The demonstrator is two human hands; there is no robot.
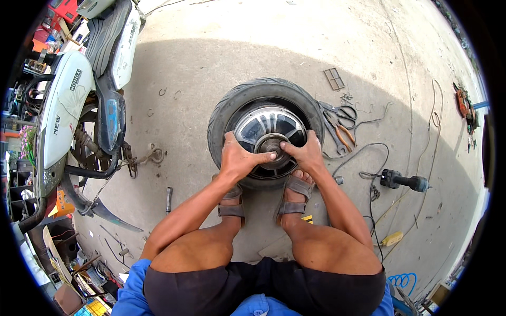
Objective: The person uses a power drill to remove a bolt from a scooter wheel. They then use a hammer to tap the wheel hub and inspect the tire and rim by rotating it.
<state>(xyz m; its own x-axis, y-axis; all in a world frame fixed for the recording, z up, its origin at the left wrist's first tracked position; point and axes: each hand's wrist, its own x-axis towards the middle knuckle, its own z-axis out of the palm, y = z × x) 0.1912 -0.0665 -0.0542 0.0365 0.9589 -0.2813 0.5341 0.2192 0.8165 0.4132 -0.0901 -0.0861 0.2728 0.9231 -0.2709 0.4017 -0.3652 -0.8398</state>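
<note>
A scooter wheel [221, 113] with a black tyre and a silver-and-black hub lies flat on the ground between my feet. My left hand [240, 156] grips the hub's left side, its thumb pressing on the round metal centre [272, 145]. From the right, my right hand [307, 154] holds the hub in the same way, with its thumb tip on that centre piece. The other fingers of both hands are curled down inside the tyre's opening and mostly hidden. Sandals [232, 209] on my feet stand close against the near side of the tyre.
Right of the wheel lie scissors [345, 113], orange-handled pliers [345, 138], a wrench [337, 141] and a small grey tray [334, 79]. Farther right are a cordless power tool [403, 180] and loose cables. A white scooter [68, 105] stands at left, near a metal socket tool [168, 199].
</note>
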